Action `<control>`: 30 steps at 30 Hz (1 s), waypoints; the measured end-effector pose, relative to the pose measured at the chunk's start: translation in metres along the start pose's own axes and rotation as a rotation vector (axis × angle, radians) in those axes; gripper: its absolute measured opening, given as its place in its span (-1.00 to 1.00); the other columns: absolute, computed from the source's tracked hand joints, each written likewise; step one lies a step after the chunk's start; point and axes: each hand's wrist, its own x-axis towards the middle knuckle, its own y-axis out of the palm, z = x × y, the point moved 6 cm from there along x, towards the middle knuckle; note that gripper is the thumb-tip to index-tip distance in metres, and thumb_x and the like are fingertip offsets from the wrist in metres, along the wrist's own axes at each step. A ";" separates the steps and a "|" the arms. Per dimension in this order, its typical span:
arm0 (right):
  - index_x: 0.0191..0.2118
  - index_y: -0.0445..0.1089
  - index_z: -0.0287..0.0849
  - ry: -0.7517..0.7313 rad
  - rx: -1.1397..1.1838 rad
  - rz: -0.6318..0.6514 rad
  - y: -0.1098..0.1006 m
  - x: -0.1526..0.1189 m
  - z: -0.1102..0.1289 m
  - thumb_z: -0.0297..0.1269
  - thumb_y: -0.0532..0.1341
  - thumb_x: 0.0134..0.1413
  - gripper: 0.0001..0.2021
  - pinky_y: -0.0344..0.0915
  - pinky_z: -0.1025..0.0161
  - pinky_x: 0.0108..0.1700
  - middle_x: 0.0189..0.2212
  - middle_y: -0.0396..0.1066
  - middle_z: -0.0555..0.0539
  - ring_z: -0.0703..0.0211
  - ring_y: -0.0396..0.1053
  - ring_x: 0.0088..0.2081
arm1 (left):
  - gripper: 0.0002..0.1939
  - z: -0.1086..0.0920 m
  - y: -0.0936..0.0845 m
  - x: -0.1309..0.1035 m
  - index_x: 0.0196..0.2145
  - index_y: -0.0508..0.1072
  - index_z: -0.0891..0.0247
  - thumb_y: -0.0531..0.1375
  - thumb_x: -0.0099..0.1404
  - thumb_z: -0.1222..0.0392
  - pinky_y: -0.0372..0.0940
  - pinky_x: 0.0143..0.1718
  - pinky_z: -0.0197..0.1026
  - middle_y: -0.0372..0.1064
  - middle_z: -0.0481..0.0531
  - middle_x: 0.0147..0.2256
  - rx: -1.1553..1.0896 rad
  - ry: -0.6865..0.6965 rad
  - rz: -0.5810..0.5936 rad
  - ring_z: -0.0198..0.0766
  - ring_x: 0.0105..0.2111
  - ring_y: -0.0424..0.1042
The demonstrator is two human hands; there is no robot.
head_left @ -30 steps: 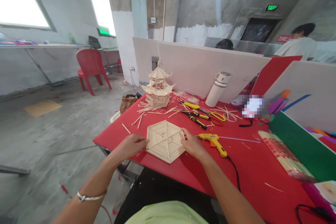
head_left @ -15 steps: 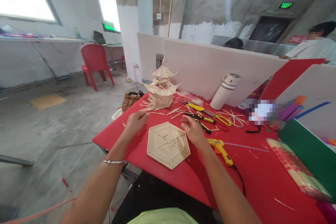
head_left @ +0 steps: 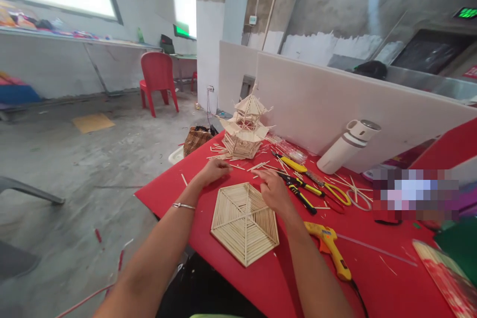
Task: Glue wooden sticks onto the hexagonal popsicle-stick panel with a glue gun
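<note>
The hexagon (head_left: 246, 214), just short of your hands, appears complete, its wedges all seemingly filled; the pagoda (head_left: 247, 126), beyond your hands, stands roofed, though loose sticks (head_left: 257, 166) before it lie unattached. Your left hand (head_left: 216, 171) reaches forward, fingers curled, contents indeterminable; your right hand (head_left: 274, 188) angles inward, palm down, fingers loosely extended, nothing visibly held.

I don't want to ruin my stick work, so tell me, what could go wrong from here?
The hexagonal stick panel lies near the front edge of the table, so a bump might push it off. The yellow glue gun lies beside the right arm; if it is hot, which I can't tell, it might burn you. The stick pagoda stands just beyond the left hand and right hand, so a careless reach could crack it.
</note>
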 end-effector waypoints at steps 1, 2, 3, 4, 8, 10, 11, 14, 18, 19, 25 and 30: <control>0.06 0.50 -0.15 -0.019 -0.058 0.009 0.001 0.001 -0.001 -0.54 0.04 -0.06 -0.45 0.09 0.07 0.29 0.03 0.50 -0.09 0.08 0.31 0.13 | -0.66 0.002 0.002 -0.001 -0.50 0.52 0.36 0.34 0.04 -0.04 0.11 -0.55 -0.31 0.32 -0.07 -0.63 0.000 -0.001 0.025 -0.40 -0.62 0.21; 0.09 0.47 -0.16 -0.039 -0.114 0.017 0.002 0.001 -0.001 -0.53 0.04 -0.04 -0.44 0.12 0.08 0.27 0.03 0.50 -0.10 0.08 0.31 0.11 | -0.68 0.003 0.004 -0.002 -0.50 0.52 0.36 0.34 0.05 -0.02 0.13 -0.53 -0.31 0.34 -0.05 -0.61 0.000 -0.002 0.051 -0.39 -0.60 0.22; 0.12 0.45 -0.17 -0.055 -0.161 0.024 0.003 0.002 -0.002 -0.53 0.03 -0.02 -0.43 0.14 0.09 0.25 0.02 0.50 -0.10 0.08 0.32 0.10 | -0.69 0.003 0.006 -0.003 -0.51 0.52 0.36 0.33 0.06 0.00 0.14 -0.52 -0.30 0.36 -0.04 -0.60 0.000 -0.005 0.077 -0.39 -0.59 0.23; 0.13 0.44 -0.17 -0.064 -0.190 0.030 0.003 0.004 -0.003 -0.53 0.02 -0.01 -0.43 0.16 0.11 0.24 0.02 0.50 -0.09 0.09 0.33 0.09 | -0.70 0.003 0.007 -0.003 -0.51 0.52 0.35 0.32 0.07 0.01 0.15 -0.51 -0.30 0.36 -0.04 -0.59 0.000 -0.009 0.100 -0.38 -0.58 0.23; 0.21 0.35 -0.15 -0.028 -0.197 0.103 0.009 0.006 -0.008 -0.57 0.01 -0.03 -0.36 0.17 0.14 0.22 0.02 0.51 -0.06 0.11 0.33 0.09 | -0.72 0.001 0.008 -0.001 -0.56 0.48 0.34 0.28 0.10 0.04 0.09 -0.51 -0.30 0.29 -0.08 -0.63 0.074 0.008 0.180 -0.38 -0.58 0.18; 0.27 0.28 -0.11 0.004 -0.210 0.171 0.016 0.004 -0.010 -0.59 0.01 -0.04 -0.31 0.17 0.14 0.21 0.04 0.50 -0.05 0.12 0.33 0.09 | -0.71 0.001 0.010 -0.002 -0.56 0.46 0.33 0.26 0.14 0.04 0.06 -0.51 -0.30 0.26 -0.09 -0.63 0.141 0.028 0.240 -0.38 -0.57 0.17; 0.29 0.25 -0.10 0.019 -0.224 0.199 0.018 0.003 -0.011 -0.59 0.01 -0.04 -0.29 0.17 0.12 0.21 0.05 0.48 -0.05 0.11 0.33 0.10 | -0.71 0.001 0.010 -0.002 -0.56 0.46 0.33 0.24 0.15 0.04 0.06 -0.50 -0.30 0.26 -0.09 -0.63 0.171 0.038 0.264 -0.38 -0.57 0.17; 0.34 0.17 -0.10 0.057 -0.279 0.245 0.022 -0.002 -0.010 -0.58 0.01 -0.01 -0.27 0.15 0.07 0.23 0.13 0.42 -0.09 0.07 0.29 0.16 | -0.71 0.003 0.010 -0.003 -0.54 0.48 0.33 0.22 0.17 0.05 0.06 -0.49 -0.30 0.30 -0.08 -0.60 0.244 0.066 0.278 -0.36 -0.54 0.20; 0.39 0.07 -0.17 0.115 -0.385 0.246 0.021 -0.015 -0.004 -0.50 0.01 0.09 -0.31 0.12 -0.02 0.26 0.24 0.30 -0.18 -0.03 0.21 0.24 | -0.76 0.005 0.010 -0.003 -0.47 0.55 0.35 0.23 0.17 0.10 0.14 -0.45 -0.31 0.44 -0.01 -0.51 0.305 0.066 0.242 -0.32 -0.48 0.31; 0.39 0.05 -0.17 0.127 -0.406 0.234 0.020 -0.020 -0.001 -0.46 0.01 0.14 -0.34 0.11 -0.04 0.27 0.26 0.26 -0.20 -0.04 0.19 0.26 | -0.77 0.005 0.010 -0.003 -0.46 0.56 0.35 0.23 0.16 0.11 0.15 -0.44 -0.31 0.46 0.00 -0.50 0.315 0.063 0.234 -0.31 -0.47 0.33; 0.40 0.01 -0.17 0.163 -0.452 0.135 0.024 -0.046 0.006 -0.16 -0.10 0.38 -0.45 0.09 -0.10 0.29 0.37 0.05 -0.25 -0.07 0.05 0.35 | -0.79 0.006 0.011 -0.003 -0.46 0.57 0.34 0.24 0.15 0.13 0.17 -0.45 -0.32 0.49 0.01 -0.51 0.296 0.067 0.209 -0.31 -0.47 0.35; 0.42 -0.01 -0.20 0.180 -0.528 0.177 0.032 -0.053 -0.004 -0.14 -0.08 0.39 -0.43 0.12 -0.14 0.26 0.39 -0.01 -0.31 -0.15 0.05 0.36 | -0.79 0.004 0.010 -0.004 -0.49 0.56 0.31 0.26 0.15 0.10 0.17 -0.45 -0.33 0.47 -0.02 -0.53 0.284 0.075 0.200 -0.33 -0.49 0.33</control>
